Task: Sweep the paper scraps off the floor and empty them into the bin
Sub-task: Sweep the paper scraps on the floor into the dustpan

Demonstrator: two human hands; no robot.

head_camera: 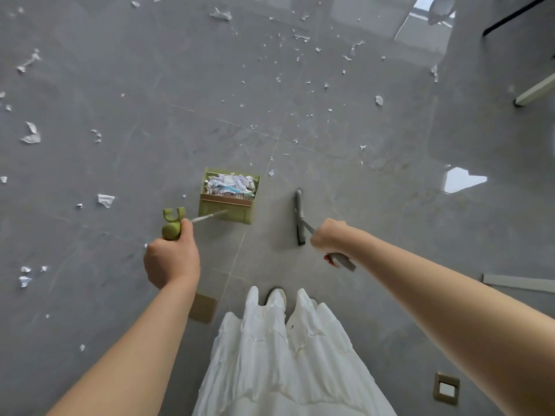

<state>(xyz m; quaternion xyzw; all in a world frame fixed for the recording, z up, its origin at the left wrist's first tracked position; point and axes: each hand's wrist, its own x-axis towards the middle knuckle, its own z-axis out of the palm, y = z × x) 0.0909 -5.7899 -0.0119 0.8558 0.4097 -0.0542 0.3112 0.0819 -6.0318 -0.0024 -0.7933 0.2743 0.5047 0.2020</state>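
Note:
A green long-handled dustpan (228, 202) stands on the grey floor in the middle, holding a heap of white paper scraps (231, 184). My left hand (171, 259) grips the green top of its handle (171, 230). To the right, a grey broom head (299, 217) rests on the floor, apart from the dustpan. My right hand (329, 235) grips the broom's handle (342, 261). Several loose paper scraps (31, 135) lie scattered over the floor ahead and to the left. No bin is in view.
My white skirt (282, 355) and a shoe (276, 297) are at the bottom centre. Furniture legs (534, 91) stand at the upper right. A brass floor socket (447, 388) sits at the lower right, another plate (202, 307) beside my left forearm.

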